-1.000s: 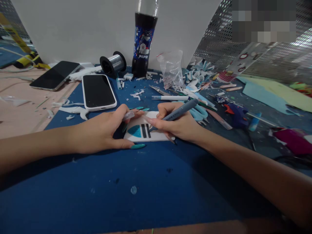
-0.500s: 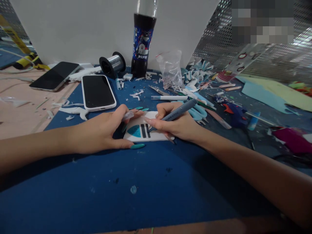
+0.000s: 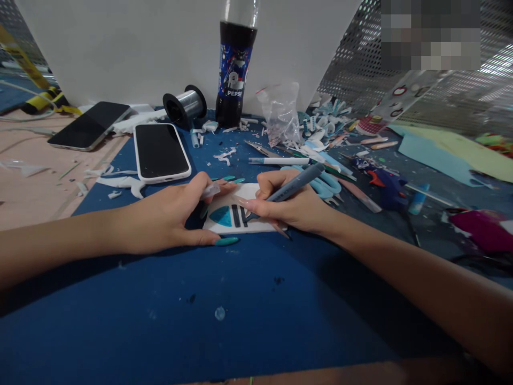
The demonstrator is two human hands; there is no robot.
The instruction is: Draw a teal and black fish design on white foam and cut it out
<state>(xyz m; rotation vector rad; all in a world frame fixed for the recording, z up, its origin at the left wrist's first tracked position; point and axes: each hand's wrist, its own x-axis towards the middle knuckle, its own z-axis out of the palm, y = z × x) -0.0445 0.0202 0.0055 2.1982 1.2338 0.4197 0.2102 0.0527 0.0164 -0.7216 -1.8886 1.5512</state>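
Observation:
A small white card (image 3: 264, 227), possibly foam, lies flat on the blue mat. It bears a teal rounded shape and dark stripes. My left hand (image 3: 176, 214) grips its left end, teal-nailed thumb along the near edge and the other fingers at the far side. A pale, shiny piece shows at the left index finger; whether it is a nail or a cap I cannot tell. In my right hand (image 3: 284, 200) is a grey-blue marker (image 3: 296, 183), pinched and slanted, its tip down at the dark marks. The right hand rests partly over the card's right half.
Behind the hands lie a white-cased phone (image 3: 162, 152), a wire spool (image 3: 185, 104), a Pepsi bottle (image 3: 236, 69), a plastic bag (image 3: 282, 115) and a light-blue-and-white pen (image 3: 278, 160). Light blue scissors (image 3: 324, 184), scraps and a glue gun (image 3: 388, 187) are on the right.
The marker tip and right fingertips have shifted slightly down toward me over the dark marks. My left hand and the card stay in place.

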